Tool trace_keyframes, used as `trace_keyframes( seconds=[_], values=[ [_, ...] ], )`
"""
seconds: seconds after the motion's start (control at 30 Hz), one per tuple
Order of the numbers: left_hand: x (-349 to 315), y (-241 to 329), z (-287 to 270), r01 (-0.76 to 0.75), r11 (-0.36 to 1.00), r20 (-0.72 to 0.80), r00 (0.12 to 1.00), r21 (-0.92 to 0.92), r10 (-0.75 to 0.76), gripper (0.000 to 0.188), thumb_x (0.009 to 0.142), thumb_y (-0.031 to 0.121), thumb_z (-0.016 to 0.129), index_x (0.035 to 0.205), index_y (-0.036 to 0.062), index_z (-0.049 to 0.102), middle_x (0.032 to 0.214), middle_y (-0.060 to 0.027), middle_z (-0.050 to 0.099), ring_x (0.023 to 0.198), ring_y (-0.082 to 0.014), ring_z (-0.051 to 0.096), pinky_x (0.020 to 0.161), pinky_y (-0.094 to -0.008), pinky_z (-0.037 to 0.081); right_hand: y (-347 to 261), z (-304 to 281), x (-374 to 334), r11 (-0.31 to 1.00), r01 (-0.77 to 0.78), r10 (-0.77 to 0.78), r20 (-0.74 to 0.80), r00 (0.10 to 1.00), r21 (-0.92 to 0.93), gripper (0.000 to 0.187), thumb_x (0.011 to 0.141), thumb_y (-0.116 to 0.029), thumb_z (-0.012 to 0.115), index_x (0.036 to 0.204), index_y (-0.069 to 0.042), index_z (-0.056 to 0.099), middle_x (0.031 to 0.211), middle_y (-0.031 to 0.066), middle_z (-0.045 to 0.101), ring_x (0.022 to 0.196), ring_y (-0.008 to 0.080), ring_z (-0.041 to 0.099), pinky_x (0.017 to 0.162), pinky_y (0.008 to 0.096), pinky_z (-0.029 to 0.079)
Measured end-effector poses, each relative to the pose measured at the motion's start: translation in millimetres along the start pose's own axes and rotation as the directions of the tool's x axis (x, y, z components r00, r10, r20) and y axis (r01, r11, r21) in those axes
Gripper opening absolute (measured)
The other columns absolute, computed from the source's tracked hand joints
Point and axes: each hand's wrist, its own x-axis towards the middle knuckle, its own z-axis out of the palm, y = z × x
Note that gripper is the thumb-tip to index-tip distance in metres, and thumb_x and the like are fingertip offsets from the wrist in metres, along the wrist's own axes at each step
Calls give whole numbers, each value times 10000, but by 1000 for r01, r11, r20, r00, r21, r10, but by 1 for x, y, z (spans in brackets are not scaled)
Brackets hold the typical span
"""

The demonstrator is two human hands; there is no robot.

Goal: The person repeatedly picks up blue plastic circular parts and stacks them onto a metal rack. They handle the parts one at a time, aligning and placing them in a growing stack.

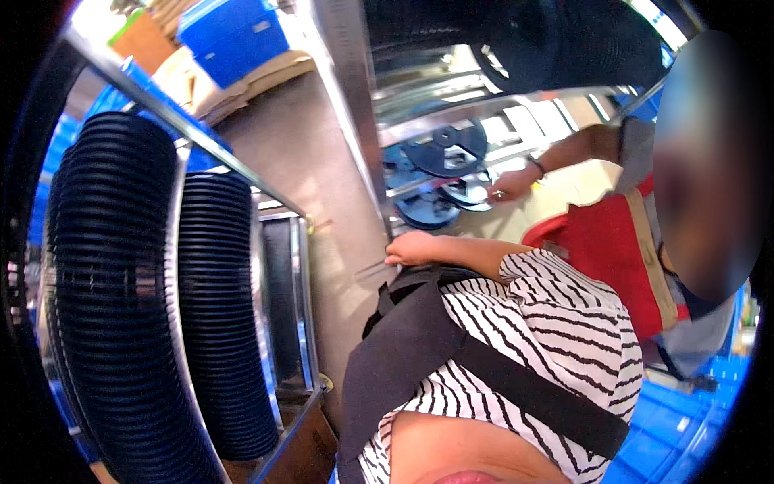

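Observation:
My right hand [411,248] reaches across in front of my body, with its fingers closed. A faint, blurred thin shape shows beside the fingertips; what they hold, if anything, I cannot make out. The hand is near the foot of a metal rack post [355,89]. Beyond it, several dark reels [445,149] lie on a shelf of the rack. Another person's hand [513,184], with a dark band at the wrist, is at the edge of a reel [469,194]. My left hand does not show.
At left, a metal-framed rack [173,242] holds long rows of black reels [117,282] standing on edge. A co-worker in a red vest [605,250] stands close at right. A blue bin [232,40] sits at the back; blue crates [665,427] are at lower right.

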Motion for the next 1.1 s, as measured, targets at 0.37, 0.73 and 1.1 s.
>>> trace_keyframes(
  seconds=[0.37, 0.73, 1.1],
  values=[
    [106, 162, -69, -314, 949, 130, 941, -15, 314, 576, 967, 417, 428, 1432, 78, 419, 1520, -120, 362, 1418, -332, 290, 1131, -503, 260, 15, -23, -126, 742, -437, 654, -410, 636, 508, 388, 963, -426, 494, 953, -48, 584, 884, 235, 647, 912, 437, 610, 772, 526, 460],
    [100, 229, -1, -403, 896, 276, 853, -189, 442, 561, 979, 411, 413, 1410, 55, 446, 1497, -123, 404, 1404, -309, 330, 1135, -453, 282, 47, -3, -105, 621, -197, 747, -496, 443, 759, 399, 929, -292, 575, 1201, 1, 584, 1210, 213, 608, 1137, 380, 546, 926, 439, 435],
    [-11, 108, 22, 108, 600, 59, 993, -793, -101, 474, 998, 305, 461, 1369, 10, 488, 1394, -125, 530, 1284, -229, 489, 1077, -326, 371, -62, -150, 132, 917, 90, -55, -99, 994, 390, 738, 891, -230, 631, 1506, -100, 247, 1072, 220, 662, 980, 381, 641, 844, 425, 506]
  ],
)
